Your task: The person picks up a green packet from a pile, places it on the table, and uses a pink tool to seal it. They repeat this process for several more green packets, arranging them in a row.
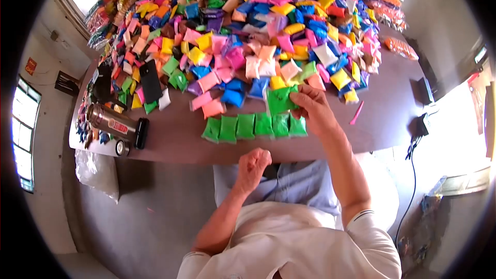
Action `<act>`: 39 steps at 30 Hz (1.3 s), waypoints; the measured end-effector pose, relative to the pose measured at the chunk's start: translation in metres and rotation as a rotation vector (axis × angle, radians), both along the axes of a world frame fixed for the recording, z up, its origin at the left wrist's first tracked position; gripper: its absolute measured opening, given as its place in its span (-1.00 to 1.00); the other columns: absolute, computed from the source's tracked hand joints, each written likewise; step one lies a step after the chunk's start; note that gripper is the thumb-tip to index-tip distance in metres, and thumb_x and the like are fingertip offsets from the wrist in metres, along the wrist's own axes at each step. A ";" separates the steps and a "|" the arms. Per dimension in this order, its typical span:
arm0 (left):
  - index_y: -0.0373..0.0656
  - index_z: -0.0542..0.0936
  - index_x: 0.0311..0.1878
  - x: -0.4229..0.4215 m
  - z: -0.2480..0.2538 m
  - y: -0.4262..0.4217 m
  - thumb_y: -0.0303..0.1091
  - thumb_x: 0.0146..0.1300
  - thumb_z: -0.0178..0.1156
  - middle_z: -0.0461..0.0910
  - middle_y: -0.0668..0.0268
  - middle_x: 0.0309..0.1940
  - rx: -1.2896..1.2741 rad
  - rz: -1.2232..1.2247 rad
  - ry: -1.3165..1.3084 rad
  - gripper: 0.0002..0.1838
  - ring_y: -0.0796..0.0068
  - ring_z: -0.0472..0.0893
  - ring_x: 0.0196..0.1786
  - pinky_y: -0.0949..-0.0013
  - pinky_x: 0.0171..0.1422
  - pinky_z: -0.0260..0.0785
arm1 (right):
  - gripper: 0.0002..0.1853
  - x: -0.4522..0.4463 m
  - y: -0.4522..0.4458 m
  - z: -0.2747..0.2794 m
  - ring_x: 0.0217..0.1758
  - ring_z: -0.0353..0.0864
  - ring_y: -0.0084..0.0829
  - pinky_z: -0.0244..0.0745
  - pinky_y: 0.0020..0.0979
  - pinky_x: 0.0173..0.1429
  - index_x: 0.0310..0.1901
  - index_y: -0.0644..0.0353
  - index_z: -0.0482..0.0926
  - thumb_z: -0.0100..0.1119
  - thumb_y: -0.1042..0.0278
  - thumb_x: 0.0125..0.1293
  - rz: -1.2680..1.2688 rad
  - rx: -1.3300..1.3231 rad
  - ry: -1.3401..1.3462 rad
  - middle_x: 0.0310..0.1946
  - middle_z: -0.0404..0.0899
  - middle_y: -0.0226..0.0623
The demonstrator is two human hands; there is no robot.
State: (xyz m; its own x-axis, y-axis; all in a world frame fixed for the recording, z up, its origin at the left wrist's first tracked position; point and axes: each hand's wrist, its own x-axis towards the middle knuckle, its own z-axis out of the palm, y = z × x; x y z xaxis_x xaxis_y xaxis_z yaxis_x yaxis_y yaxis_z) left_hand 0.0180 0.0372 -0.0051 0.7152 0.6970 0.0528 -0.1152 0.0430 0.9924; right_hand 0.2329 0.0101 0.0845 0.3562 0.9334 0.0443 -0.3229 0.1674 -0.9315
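Pinching a green packet (280, 99) by its edge between thumb and fingers of the right hand (316, 109), held it near the right end of the row (246, 125) of six more on the table (392, 93), probably to leave most of it uncovered; held the left hand (253, 168) by the table edge, with fingers curled inward on nothing visible, perhaps to stay clear; had the row side by side, apparently grouped by colour, with the mixed pile (235, 58) near, presumably for reach
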 end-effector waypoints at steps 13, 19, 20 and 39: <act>-0.25 0.53 -0.24 -0.038 -0.037 -0.074 0.12 0.34 -0.16 0.57 0.25 -0.33 -0.480 -0.243 -0.073 -0.45 0.48 0.54 -0.27 0.39 -0.10 0.39 | -0.80 -0.055 -0.115 -0.057 -0.58 0.23 -0.79 0.09 -0.68 -0.54 -0.32 0.22 0.52 0.07 0.24 0.26 0.416 -0.145 -0.135 -0.57 0.40 -0.60; -0.21 0.50 -0.35 -0.041 -0.025 -0.086 0.14 0.35 -0.21 0.55 0.26 -0.37 -0.576 -0.252 -0.108 -0.43 0.48 0.51 -0.28 0.39 -0.11 0.37 | -0.81 -0.067 -0.130 -0.059 -0.56 0.25 -0.78 0.13 -0.67 -0.51 -0.26 0.23 0.54 0.13 0.28 0.22 0.290 -0.221 -0.146 -0.54 0.44 -0.59; -0.22 0.51 -0.35 -0.041 -0.026 -0.090 0.15 0.34 -0.19 0.55 0.26 -0.38 -0.520 -0.263 -0.083 -0.43 0.49 0.52 -0.30 0.41 -0.13 0.37 | -0.81 -0.071 -0.132 -0.061 -0.55 0.29 -0.77 0.16 -0.67 -0.50 -0.25 0.22 0.54 0.15 0.28 0.22 0.275 -0.261 -0.119 -0.53 0.46 -0.57; -0.32 0.52 -0.39 -0.036 -0.016 -0.113 0.15 0.35 -0.20 0.55 0.27 -0.53 -0.082 -0.166 0.225 -0.37 0.53 0.51 -0.41 0.46 -0.22 0.37 | -0.73 -0.118 -0.161 -0.086 -0.58 0.43 -0.66 0.27 -0.60 -0.56 -0.26 0.28 0.51 0.11 0.19 0.29 0.048 -0.068 0.121 -0.51 0.53 -0.40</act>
